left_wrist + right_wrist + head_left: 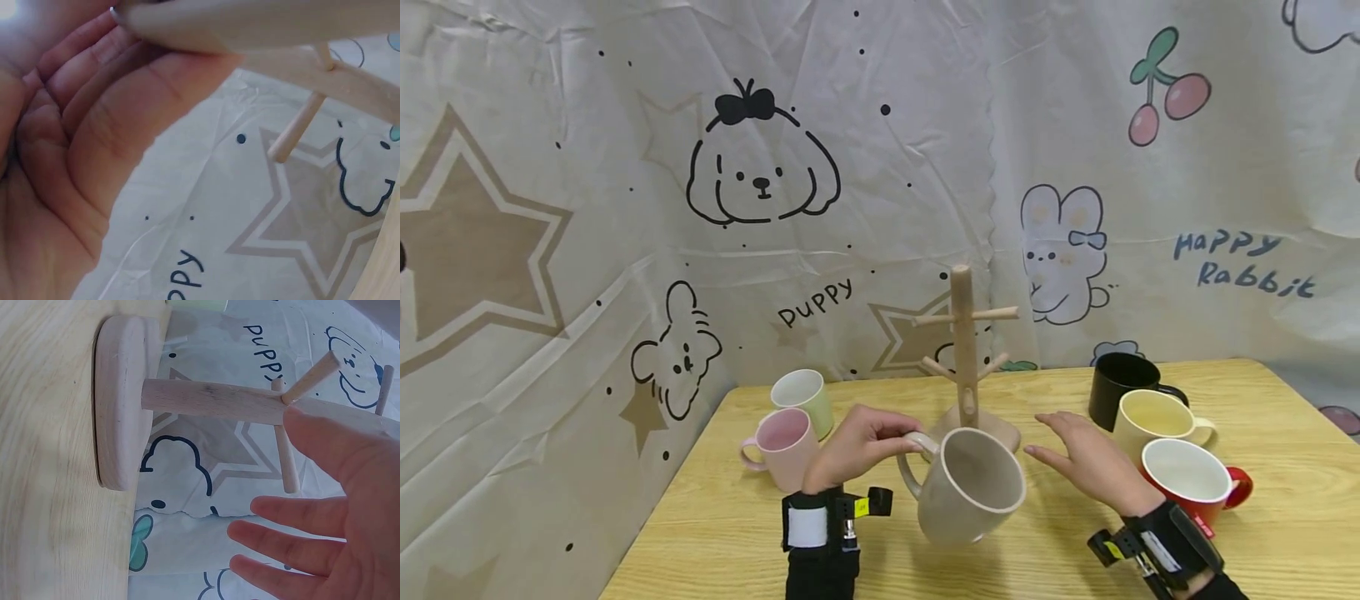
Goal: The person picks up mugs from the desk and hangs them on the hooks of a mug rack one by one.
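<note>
My left hand (861,448) pinches the handle of a light grey-beige mug (951,508), which hangs tilted above the table, its mouth toward me. The left wrist view shows the thumb and fingers around the pale handle (250,28). Behind the mug stands a wooden mug tree (962,346), with bare pegs on its post and a flat base (119,406). To the right of the mug, my right hand (1093,462) is held with fingers stretched out and nothing in it. In the right wrist view its fingers overlap the post and pegs.
On the left of the wooden table (700,533) stand a pink mug (786,454) and a pale green mug (805,396). A black mug (1112,387), a cream mug (1150,421) and a red mug with white inside (1195,483) line the right side. A printed curtain (925,225) hangs behind.
</note>
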A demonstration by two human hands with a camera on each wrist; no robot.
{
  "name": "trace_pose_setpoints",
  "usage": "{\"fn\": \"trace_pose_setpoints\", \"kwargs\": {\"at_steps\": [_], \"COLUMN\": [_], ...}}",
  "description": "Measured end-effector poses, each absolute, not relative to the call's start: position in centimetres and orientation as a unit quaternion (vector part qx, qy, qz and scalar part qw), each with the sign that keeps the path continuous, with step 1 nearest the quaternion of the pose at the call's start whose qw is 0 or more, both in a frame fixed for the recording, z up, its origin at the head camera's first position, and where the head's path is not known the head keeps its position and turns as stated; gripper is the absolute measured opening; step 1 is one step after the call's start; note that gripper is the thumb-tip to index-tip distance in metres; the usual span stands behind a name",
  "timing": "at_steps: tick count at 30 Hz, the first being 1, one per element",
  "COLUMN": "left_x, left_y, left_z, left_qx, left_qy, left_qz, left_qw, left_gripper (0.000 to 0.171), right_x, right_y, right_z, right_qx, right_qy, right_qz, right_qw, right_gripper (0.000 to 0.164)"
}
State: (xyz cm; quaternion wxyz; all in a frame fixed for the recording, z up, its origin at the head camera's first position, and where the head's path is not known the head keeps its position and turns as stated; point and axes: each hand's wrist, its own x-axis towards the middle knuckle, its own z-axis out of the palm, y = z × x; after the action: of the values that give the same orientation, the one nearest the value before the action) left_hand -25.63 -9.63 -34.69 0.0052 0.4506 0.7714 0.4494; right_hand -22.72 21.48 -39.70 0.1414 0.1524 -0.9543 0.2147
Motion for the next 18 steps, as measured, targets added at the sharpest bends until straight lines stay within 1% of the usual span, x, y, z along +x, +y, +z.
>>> {"fn": "trace_pose_setpoints", "kwargs": {"at_steps": [3, 5, 9, 12, 15, 18], "left_x": [-25.6, -25.5, -25.6, -25.8, -26.0, -26.1], "left_y": [-9.3, -9.3, -9.6, -9.9, -10.2, -10.4], "left_z": [-35.0, -35.2, -36.0, -36.7, -37.3, -37.8], "left_qx": [0.452, 0.448, 0.431, 0.415, 0.4, 0.394], "left_qy": [0.769, 0.768, 0.763, 0.755, 0.743, 0.73], "left_qz": [0.452, 0.457, 0.481, 0.505, 0.532, 0.553], "left_qw": [0.005, 0.014, 0.036, 0.054, 0.071, 0.076], "left_gripper": [0.018, 0.019, 0.023, 0.025, 0.026, 0.027], "right_x": [-22.7, -22.7, -22.6, -22.4, -22.2, -22.1], "right_y": [21.4, 21.3, 21.2, 20.9, 20.6, 20.2], "right_z": [-39.7, -39.6, -39.2, -39.0, -38.8, -38.7], "right_qx": [0.15, 0.148, 0.152, 0.164, 0.19, 0.227], "right_qy": [-0.954, -0.954, -0.938, -0.904, -0.858, -0.816], "right_qz": [0.219, 0.229, 0.298, 0.394, 0.474, 0.515], "right_qw": [0.138, 0.128, 0.084, 0.025, -0.053, -0.127], "right_gripper": [0.053, 0.053, 0.047, 0.046, 0.05, 0.058]}}
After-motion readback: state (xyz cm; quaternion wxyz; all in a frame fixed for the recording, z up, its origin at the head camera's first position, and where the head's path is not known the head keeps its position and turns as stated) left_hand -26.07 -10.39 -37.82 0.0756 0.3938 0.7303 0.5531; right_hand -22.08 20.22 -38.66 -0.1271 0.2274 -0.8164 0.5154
